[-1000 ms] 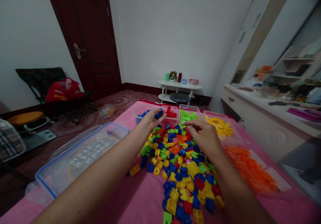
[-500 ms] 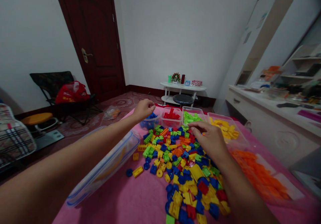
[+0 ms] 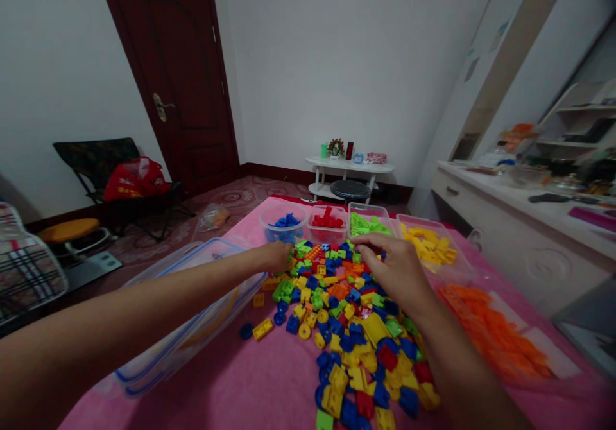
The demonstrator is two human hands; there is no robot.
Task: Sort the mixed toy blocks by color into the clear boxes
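A pile of mixed toy building bricks (image 3: 337,295) in blue, yellow, green, red and orange covers the pink cloth in front of me. My left hand (image 3: 277,257) is down at the pile's far left edge, beside some green bricks; its fingers are mostly hidden behind the back of the hand. My right hand (image 3: 397,263) hovers low over the far right part of the pile, fingers stretched forward and thumb apart. Just beyond the hands stand a round tub of blue pieces (image 3: 285,221), a box of red pieces (image 3: 328,219) and a box of green pieces (image 3: 369,223).
A box of yellow pieces (image 3: 430,245) and a tray of orange pieces (image 3: 498,334) lie to the right. On the left, under my forearm, is a large clear container with a blue rim (image 3: 158,378). The pink cloth (image 3: 216,378) shows at the front.
My left hand has come down from above the blue tub to the pile's left edge, uncovering the tub. My right hand has shifted slightly left. The large clear container sits lower and flatter.
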